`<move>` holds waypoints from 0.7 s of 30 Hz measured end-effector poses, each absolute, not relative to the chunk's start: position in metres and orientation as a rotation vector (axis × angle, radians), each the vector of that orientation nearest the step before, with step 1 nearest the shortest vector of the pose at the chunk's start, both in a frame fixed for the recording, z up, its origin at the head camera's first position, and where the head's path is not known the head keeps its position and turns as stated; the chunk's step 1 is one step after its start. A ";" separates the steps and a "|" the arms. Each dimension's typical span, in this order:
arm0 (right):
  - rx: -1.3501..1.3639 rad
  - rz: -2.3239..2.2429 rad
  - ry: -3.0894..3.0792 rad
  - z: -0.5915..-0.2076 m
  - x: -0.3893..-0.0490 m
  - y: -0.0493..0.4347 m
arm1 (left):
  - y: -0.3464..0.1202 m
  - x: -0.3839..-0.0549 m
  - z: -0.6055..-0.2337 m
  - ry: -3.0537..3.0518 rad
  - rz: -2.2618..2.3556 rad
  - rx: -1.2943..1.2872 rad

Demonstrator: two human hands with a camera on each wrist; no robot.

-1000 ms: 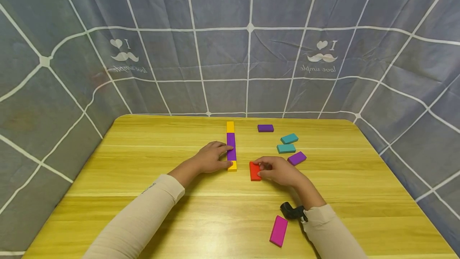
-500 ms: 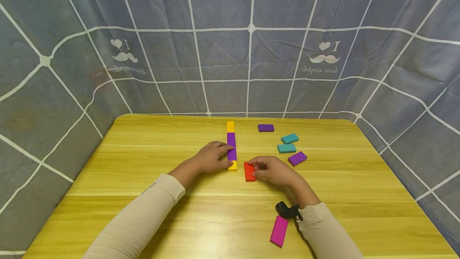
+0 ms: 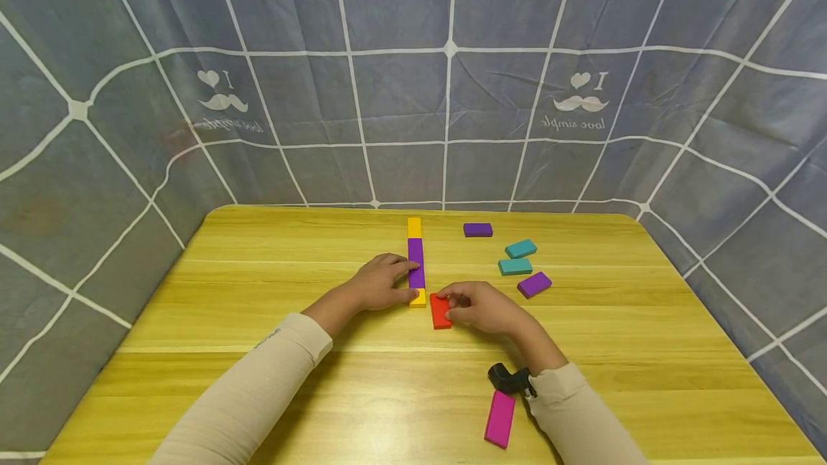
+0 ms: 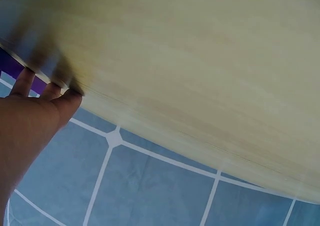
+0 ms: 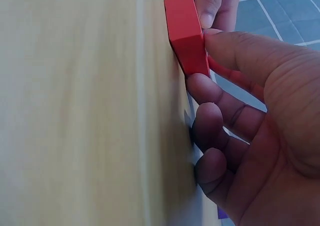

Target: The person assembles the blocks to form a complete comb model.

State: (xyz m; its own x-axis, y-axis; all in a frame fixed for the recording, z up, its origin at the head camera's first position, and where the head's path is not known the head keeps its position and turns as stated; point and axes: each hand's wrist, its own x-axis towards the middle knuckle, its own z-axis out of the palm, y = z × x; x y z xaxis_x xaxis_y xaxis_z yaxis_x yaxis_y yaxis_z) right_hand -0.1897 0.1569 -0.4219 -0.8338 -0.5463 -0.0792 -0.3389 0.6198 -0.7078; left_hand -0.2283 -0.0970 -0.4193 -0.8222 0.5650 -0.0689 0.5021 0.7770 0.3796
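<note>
A straight row of flat blocks lies in the middle of the table, with a far yellow block (image 3: 414,227), a purple stretch (image 3: 416,252) and a near yellow block (image 3: 420,301). My left hand (image 3: 381,283) rests at the row's left side, thumb on the near yellow block and a fingertip on the purple part. Between thumb and fingers my right hand (image 3: 484,307) pinches a red block (image 3: 439,312), just right of the row's near end with a small gap. The right wrist view shows the thumb against the red block's side (image 5: 186,23).
Right of the row lie a far purple block (image 3: 478,230), two teal blocks (image 3: 520,248) and another purple block (image 3: 534,285). A magenta block (image 3: 500,419) lies near the black wrist device (image 3: 508,379). A grey gridded curtain (image 3: 407,106) stands behind the table (image 3: 271,250).
My right hand has slid the red block leftward over the table, closer to the row's near end. The left hand and the row have stayed in place.
</note>
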 end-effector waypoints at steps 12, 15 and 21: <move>-0.718 -1.070 2.560 -0.429 -0.177 0.154 | -0.095 -0.221 -0.422 2.812 0.515 0.842; -0.714 -1.075 2.543 -0.428 -0.172 0.155 | -0.094 -0.218 -0.422 2.816 0.520 0.836; -0.730 -1.092 2.508 -0.427 -0.163 0.158 | -0.091 -0.213 -0.422 2.826 0.539 0.836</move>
